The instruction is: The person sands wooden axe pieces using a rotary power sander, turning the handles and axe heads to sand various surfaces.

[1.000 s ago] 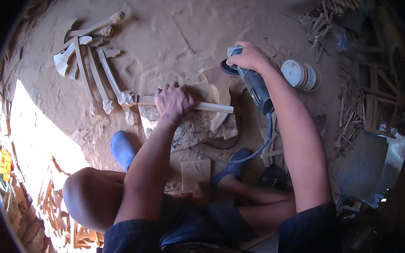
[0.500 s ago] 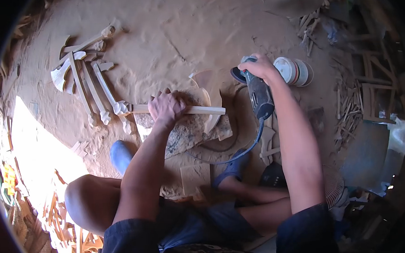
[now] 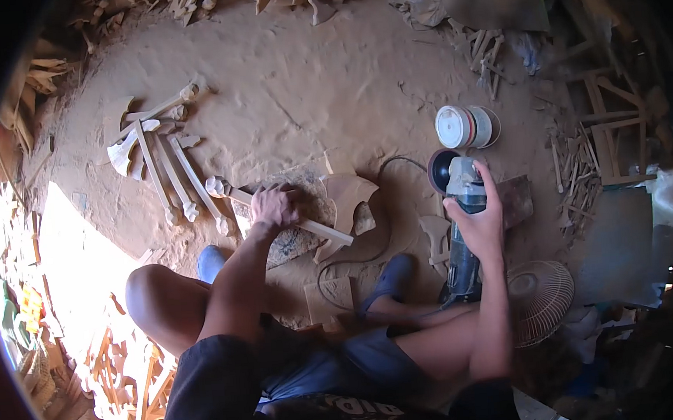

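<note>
My left hand (image 3: pixel 276 206) is closed around a pale wooden shaft (image 3: pixel 326 231), pressing it over a rough stone block (image 3: pixel 291 246). The shaft slants down to the right and has a carved knob (image 3: pixel 216 187) at its far left end. A curved, axe-blade-shaped wooden piece (image 3: pixel 349 197) lies at its right part; whether the two are joined I cannot tell. My right hand (image 3: pixel 481 219) curves around the head end of an angle grinder (image 3: pixel 464 267), thumb on the left, index finger along the right. The grinder's dark round disc (image 3: pixel 442 173) points away from me.
Several carved wooden pieces (image 3: pixel 163 163) lie on the sandy ground at left. A white bucket (image 3: pixel 456 127) lies beyond the grinder. A round wire fan guard (image 3: pixel 542 302) is by my right arm. A cable (image 3: pixel 387 238) loops over the ground. Wood scraps (image 3: pixel 576 174) lie at right.
My right hand and the grinder have come down toward me, and the grinder's body now lies near my right leg. The shaft under my left hand has turned, its right end dropping.
</note>
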Demonstrator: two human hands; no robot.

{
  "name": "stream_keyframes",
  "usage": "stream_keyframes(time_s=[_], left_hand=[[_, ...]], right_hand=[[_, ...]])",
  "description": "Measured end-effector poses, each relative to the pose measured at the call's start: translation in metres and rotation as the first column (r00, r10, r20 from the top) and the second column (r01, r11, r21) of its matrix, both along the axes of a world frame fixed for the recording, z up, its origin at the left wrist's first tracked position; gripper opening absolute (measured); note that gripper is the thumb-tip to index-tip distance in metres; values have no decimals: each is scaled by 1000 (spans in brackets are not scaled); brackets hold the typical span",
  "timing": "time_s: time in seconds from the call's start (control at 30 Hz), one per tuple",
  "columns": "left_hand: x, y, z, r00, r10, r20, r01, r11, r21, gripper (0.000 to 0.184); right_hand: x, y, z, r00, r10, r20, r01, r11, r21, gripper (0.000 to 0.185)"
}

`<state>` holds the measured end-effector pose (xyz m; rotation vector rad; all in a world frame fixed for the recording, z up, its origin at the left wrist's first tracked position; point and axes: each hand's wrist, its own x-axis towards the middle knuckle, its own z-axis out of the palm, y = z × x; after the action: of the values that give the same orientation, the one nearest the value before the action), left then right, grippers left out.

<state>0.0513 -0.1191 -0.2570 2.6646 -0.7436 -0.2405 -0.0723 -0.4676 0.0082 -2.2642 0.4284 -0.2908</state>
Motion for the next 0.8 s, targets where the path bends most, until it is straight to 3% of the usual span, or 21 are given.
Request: stream_keyframes(time_s=[0.13,0.17,0.23,0.27,0.33,0.37,0.4,0.47,0.5,0.63,0.8], left_hand=[[12,12,-20,982,-188,-18,187,980,-74,31],[16,7,-28,972,-219,84,231,953,-196,26],[24,-9,-17,950,-207,235,252,950,-185,23],[16,-14,-14,936,-200,289,258,949,-179,21],[13,-24,-10,989,79,127,-73,996,-56,48],[7,-29,-12,958,227,173,-215,973,-86,57],[2,-35,-15,902,374,217,-355,927,-122,66],[-12,-36,-23,886,455,87,-421,870,-258,81],[-14,-31,-25,935,351,58,-327,911,-251,97],[-6,-32,-12,953,296,59,-287,949,-129,101],[-7,-35,-7,949,311,46,-302,943,-138,99]], right_hand=[[-32,21,-36,999,45,-7,-45,999,15,81],[-40,26,-39,997,76,-10,-75,997,19,82],[-45,32,-51,988,150,49,-150,989,6,83],[-50,33,-56,988,156,-10,-156,987,25,82],[-51,40,-58,977,173,-124,-166,984,62,80],[-53,43,-56,957,177,-232,-203,975,-95,80],[-56,47,-63,951,199,-237,-234,963,-131,80],[-59,59,-75,943,259,-210,-287,951,-119,80],[-61,68,-82,943,261,-206,-284,954,-94,79],[-78,100,-122,955,240,-172,-253,966,-55,75],[-91,113,-145,943,243,-227,-263,963,-59,76]])
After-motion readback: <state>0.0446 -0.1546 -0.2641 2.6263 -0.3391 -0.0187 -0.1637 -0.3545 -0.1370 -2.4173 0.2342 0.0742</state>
